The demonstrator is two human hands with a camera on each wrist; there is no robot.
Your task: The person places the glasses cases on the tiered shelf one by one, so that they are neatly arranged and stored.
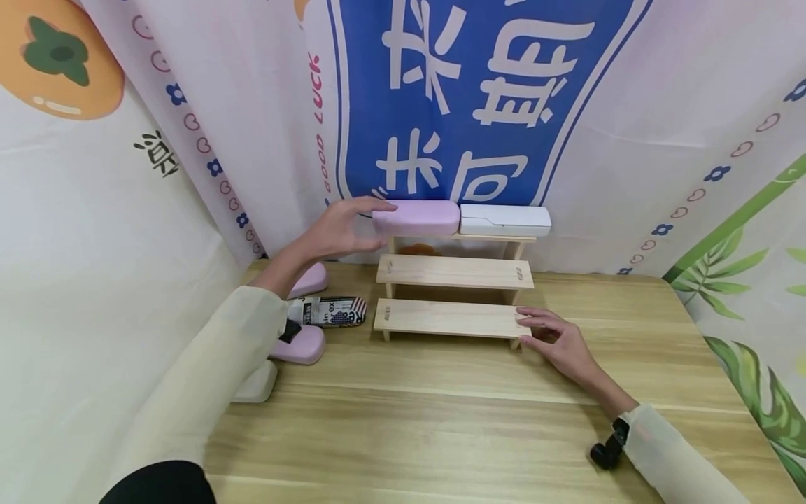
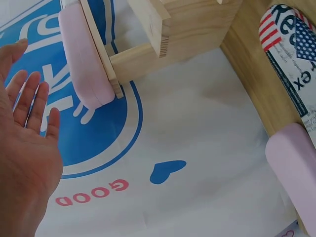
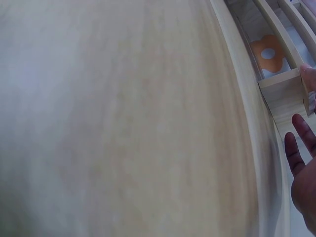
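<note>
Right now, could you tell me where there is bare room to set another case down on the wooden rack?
The middle step and bottom step are bare, apart from the right hand touching the bottom step's right end. The top step is crowded: pink case and white case fill it.

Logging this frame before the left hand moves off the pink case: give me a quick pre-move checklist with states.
1. Pink case lies flat on the top step of the wooden stepped rack: ok.
2. White case sits beside it, end to end on the same step: ok.
3. Left hand fingers straight, not curled round the pink case: ok.
4. Left fingertips touching the case or just clear: cannot tell.
5. Right hand rests at the right end of the bottom step: ok.
6. Middle and bottom steps bare: ok.
</note>
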